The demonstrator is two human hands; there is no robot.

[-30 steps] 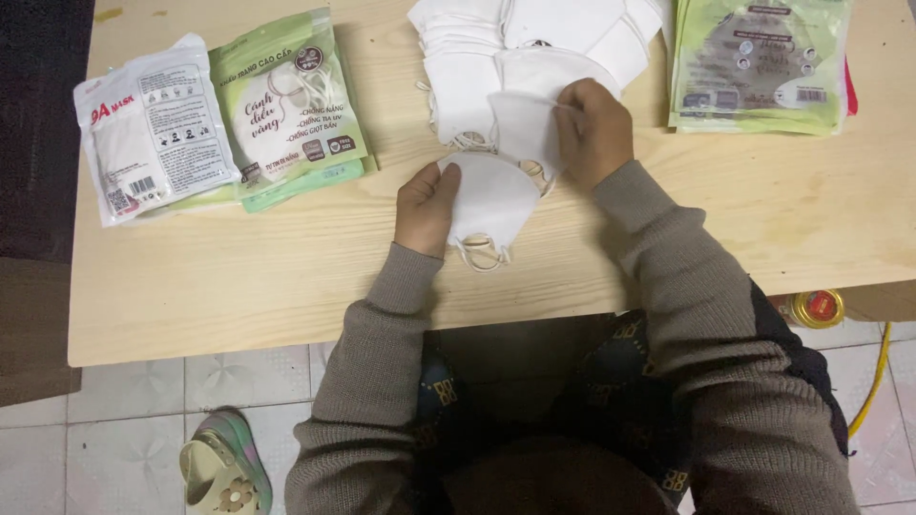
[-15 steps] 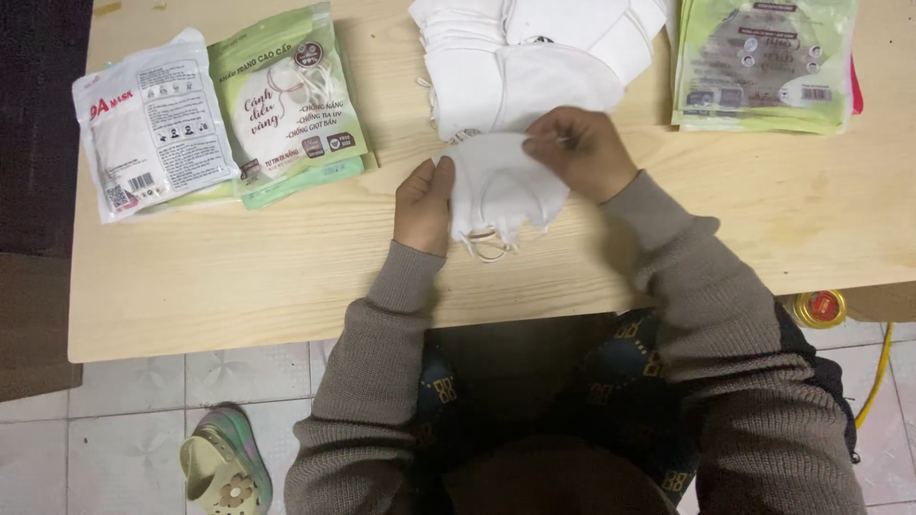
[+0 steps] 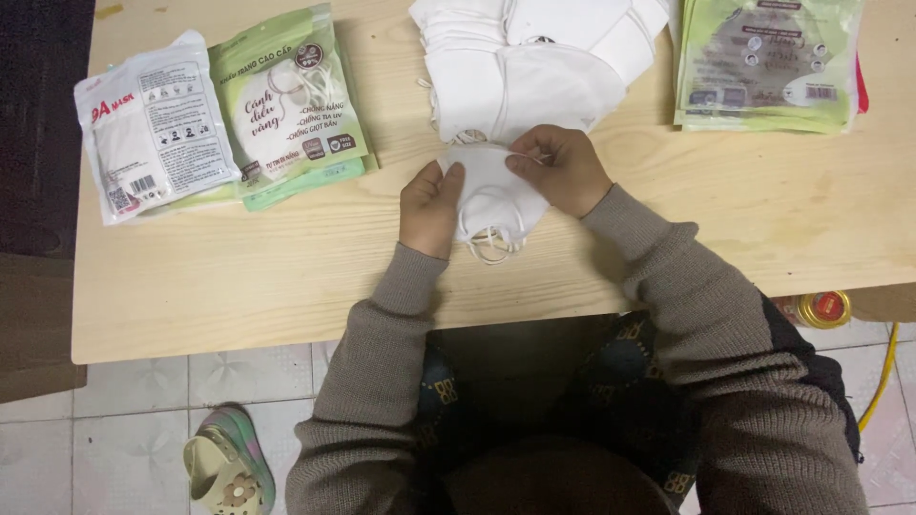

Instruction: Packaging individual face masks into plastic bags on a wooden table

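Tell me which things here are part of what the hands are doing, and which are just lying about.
In use: white mask held by left hand and right hand; mask pile.
Lying about: white packet, green packets, green stack, sandal.

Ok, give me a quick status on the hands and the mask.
Left hand and right hand both grip one white mask on the table. Mask pile just behind, touching. Nothing in the way.

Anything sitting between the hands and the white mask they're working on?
Nothing visible. The left hand and right hand already grip the white mask directly by its edges. The pile of masks lies just beyond it on the table.
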